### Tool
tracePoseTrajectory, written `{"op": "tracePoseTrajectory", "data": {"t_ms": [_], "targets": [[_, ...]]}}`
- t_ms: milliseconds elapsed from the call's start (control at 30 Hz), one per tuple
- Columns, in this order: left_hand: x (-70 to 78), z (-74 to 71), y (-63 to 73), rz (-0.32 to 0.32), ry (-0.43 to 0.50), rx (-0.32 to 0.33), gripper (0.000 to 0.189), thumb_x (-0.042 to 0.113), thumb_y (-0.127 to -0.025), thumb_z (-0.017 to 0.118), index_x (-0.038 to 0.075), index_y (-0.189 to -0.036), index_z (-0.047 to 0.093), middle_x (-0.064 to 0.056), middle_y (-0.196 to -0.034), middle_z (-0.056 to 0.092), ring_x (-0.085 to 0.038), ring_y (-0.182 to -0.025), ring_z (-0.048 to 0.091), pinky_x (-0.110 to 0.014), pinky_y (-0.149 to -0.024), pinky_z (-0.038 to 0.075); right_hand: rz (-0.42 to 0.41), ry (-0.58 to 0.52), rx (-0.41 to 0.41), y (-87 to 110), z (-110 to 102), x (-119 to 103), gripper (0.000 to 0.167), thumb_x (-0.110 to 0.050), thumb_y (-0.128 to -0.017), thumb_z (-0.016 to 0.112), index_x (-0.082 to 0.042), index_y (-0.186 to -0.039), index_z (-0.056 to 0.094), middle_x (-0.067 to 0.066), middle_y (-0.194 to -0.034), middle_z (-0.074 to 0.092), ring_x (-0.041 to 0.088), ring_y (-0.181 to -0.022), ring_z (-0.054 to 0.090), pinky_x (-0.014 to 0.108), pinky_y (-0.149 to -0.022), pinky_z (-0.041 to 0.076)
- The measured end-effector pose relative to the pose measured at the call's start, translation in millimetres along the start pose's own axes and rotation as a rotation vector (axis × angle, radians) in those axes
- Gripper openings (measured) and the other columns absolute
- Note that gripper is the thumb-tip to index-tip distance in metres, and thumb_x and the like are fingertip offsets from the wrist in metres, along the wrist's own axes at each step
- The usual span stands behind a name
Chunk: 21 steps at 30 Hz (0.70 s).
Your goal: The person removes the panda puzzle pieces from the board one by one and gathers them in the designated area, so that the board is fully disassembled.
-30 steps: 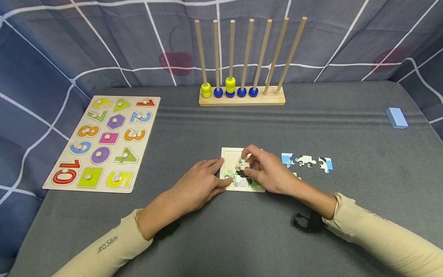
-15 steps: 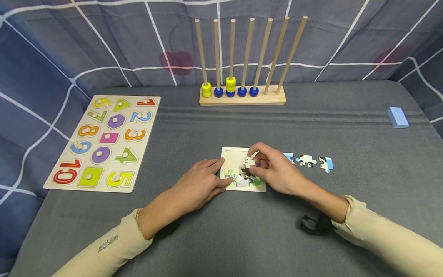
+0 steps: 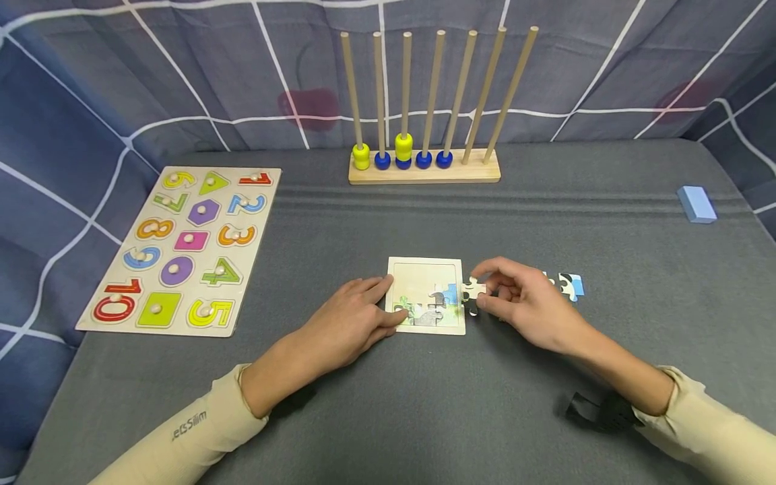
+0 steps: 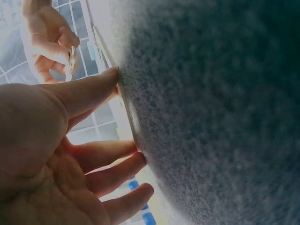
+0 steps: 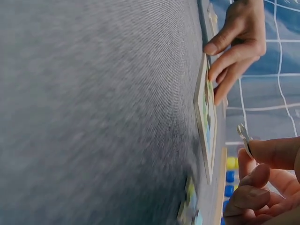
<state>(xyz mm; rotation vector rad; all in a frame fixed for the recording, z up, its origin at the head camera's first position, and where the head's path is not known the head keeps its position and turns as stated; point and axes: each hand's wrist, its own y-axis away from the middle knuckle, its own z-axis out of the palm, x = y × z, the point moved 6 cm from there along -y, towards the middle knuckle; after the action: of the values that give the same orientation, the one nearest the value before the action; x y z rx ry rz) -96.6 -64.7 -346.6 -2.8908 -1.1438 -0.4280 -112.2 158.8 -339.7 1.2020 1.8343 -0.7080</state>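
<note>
I have, on the counter (image 3: 364, 417), nearest first: left hand (image 3: 351, 316), fingers spread, touching the puzzle frame (image 3: 418, 277), mid-counter, partly filled; right hand (image 3: 533, 306), pinching one puzzle piece (image 3: 473, 289) at the frame's right side; loose pieces (image 3: 572, 284), partly hidden; number board (image 3: 247, 253), left edge; blue block (image 3: 697, 205), right edge; bead stand (image 3: 424, 175), far edge.

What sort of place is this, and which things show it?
It looks like a tabletop set up for learning games, probably indoors: a number-and-shape board, a wooden bead stand and a puzzle tray rest on it, before a checked fabric backdrop.
</note>
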Motion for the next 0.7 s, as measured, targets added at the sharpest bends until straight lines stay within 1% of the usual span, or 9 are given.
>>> {"op": "tracePoseTrajectory", "data": {"t_ms": [267,433,700], "targets": [[0.1,0.1,0.4,0.002,0.008,0.010,0.032,0.026,-0.097,0.065,0.017,-0.127,0.069,-0.027,-0.145,0.045,-0.040,-0.131,0.047,-0.054,-0.106,0.038,0.045,-0.011,0.038,20.8,-20,16,0.028,0.002,-0.088,0.071,-0.006,-0.113,0.063,0.005,-0.081,0.061,0.013,-0.056,0.050,0.025,-0.050,0.041],[0.1,0.3,0.5,0.003,0.001,0.013,0.032,0.026,-0.097,0.065,0.017,-0.127,0.070,-0.027,-0.144,0.045,-0.040,-0.131,0.047,-0.054,-0.106,0.038,0.062,0.029,0.063,33.0,-31,28,0.030,0.001,-0.088,0.071,-0.007,-0.115,0.063,0.004,-0.082,0.061,0.011,-0.057,0.051,0.025,-0.050,0.040],[-0.2,0.5,0.2,-0.003,0.001,0.005,0.032,0.026,-0.097,0.064,0.018,-0.127,0.070,-0.027,-0.145,0.045,-0.040,-0.131,0.047,-0.054,-0.106,0.038,0.074,0.066,0.093,46.4,-43,43,0.031,0.004,-0.086,0.071,-0.005,-0.115,0.063,0.003,-0.080,0.061,0.009,-0.056,0.051,0.025,-0.050,0.039]]}}
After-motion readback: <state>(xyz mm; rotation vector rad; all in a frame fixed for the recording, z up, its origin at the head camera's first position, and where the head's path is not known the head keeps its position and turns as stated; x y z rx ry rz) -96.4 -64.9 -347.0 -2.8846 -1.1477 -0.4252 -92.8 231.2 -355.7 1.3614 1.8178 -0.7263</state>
